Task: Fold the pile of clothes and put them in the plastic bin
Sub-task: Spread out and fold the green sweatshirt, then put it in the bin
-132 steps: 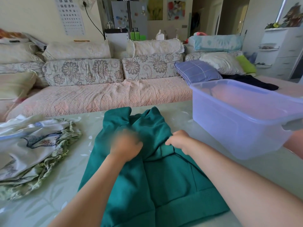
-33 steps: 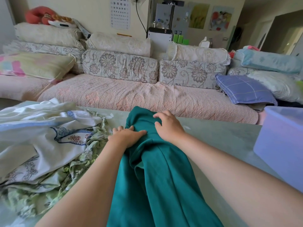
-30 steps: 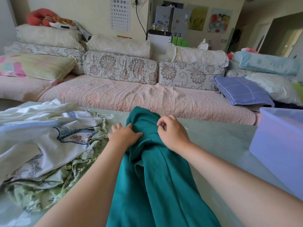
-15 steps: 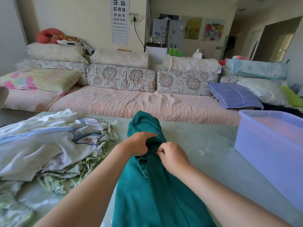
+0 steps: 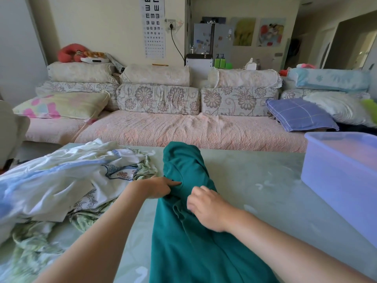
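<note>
A rumpled pile of clothes [image 5: 61,184], thin white and green-printed cloth, sprawls across the left of the pale table [image 5: 255,180] and runs out of frame. The left hand [image 5: 155,187] lays a straight forefinger on the teal garment [image 5: 187,231], a thick matte strip folded narrow mid-table. Its other fingers tuck under, so its grip is unclear. The right hand [image 5: 208,209] curls round a bunched ridge of the garment. A translucent bluish plastic bin [image 5: 342,176] stands at the right, cut off by the frame.

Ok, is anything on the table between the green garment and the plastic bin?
Nothing visible. Only bare table lies between the green garment and the plastic bin; the clothes pile sits on its other side.
</note>
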A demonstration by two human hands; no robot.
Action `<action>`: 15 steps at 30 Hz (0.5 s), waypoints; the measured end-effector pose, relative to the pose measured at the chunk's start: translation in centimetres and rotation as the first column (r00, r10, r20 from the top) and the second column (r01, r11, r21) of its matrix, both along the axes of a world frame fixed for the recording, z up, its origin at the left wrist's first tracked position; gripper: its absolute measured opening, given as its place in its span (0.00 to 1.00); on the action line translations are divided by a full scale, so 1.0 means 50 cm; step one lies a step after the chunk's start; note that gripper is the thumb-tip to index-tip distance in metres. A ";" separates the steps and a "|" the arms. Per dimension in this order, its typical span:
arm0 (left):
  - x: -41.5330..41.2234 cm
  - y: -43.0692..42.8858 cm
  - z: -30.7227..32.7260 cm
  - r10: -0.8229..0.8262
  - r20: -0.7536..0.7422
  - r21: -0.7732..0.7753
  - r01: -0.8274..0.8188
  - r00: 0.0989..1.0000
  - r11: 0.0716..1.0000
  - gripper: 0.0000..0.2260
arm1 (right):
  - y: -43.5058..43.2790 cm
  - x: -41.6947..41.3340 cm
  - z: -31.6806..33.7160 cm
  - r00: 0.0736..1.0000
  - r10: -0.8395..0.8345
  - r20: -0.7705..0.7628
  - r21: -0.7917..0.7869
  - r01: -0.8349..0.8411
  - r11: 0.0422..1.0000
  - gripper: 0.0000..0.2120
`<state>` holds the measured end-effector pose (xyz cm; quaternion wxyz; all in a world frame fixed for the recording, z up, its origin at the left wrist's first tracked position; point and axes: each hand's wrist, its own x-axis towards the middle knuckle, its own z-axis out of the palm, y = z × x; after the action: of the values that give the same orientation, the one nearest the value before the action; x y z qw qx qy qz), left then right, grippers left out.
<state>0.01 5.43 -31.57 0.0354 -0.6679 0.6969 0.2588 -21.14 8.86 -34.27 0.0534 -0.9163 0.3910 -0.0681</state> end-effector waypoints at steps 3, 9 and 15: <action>0.002 0.017 0.030 0.144 -0.019 0.016 -0.144 0.989 0.990 0.22 | -0.007 0.009 0.001 0.999 0.008 0.037 -0.014 -0.008 1.000 0.14; -0.041 -0.036 0.030 0.032 -0.158 -0.587 -0.120 0.987 0.801 0.13 | -0.010 0.025 0.012 0.993 0.022 0.118 0.093 -0.033 0.995 0.09; -0.063 -0.100 -0.075 0.016 -0.064 -0.330 -0.036 0.998 0.943 0.33 | -0.108 0.007 0.054 0.732 -0.366 0.574 0.432 0.109 0.895 0.13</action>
<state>-3.13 0.42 -35.31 -0.1015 -0.6654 0.7224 0.1586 -20.78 3.49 -31.59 0.3460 -0.7508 0.4704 -0.3086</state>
